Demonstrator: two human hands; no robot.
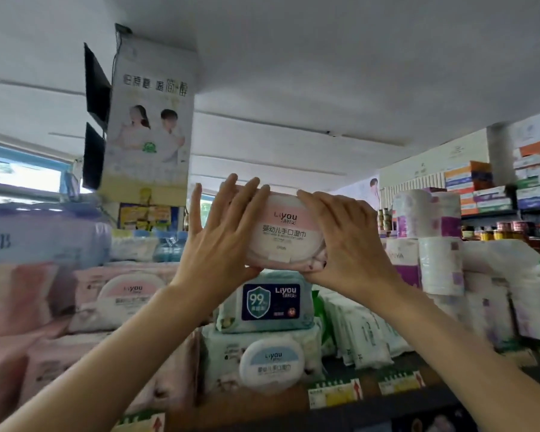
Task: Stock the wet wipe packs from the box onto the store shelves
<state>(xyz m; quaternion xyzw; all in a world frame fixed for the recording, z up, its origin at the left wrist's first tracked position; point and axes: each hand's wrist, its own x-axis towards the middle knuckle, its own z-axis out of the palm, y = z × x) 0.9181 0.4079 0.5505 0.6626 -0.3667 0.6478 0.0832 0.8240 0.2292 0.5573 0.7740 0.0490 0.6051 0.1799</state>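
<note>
Wet wipe pack [284, 235], the pink-lidded one, is held up with both hands above a stack of two other packs on the shelf [371, 374]: a pack with a dark blue label [270, 302] on top of a blue-lidded pack [270, 358]. The left hand [222, 238] lies along the pack's left end with long straight fingers over the top edge and the thumb underneath; the right hand [346, 241] grips the right end, fingers curled over the top. The step looks like setting this pack as a third layer on the stack. The next move likely calls for lowering it level and square, then sliding the thumbs out without nudging the packs below. The box is out of view. Whether the pack's underside already touches the pack below is hidden by the hands. More pink-lidded packs [128, 294] sit left, blurred
</note>
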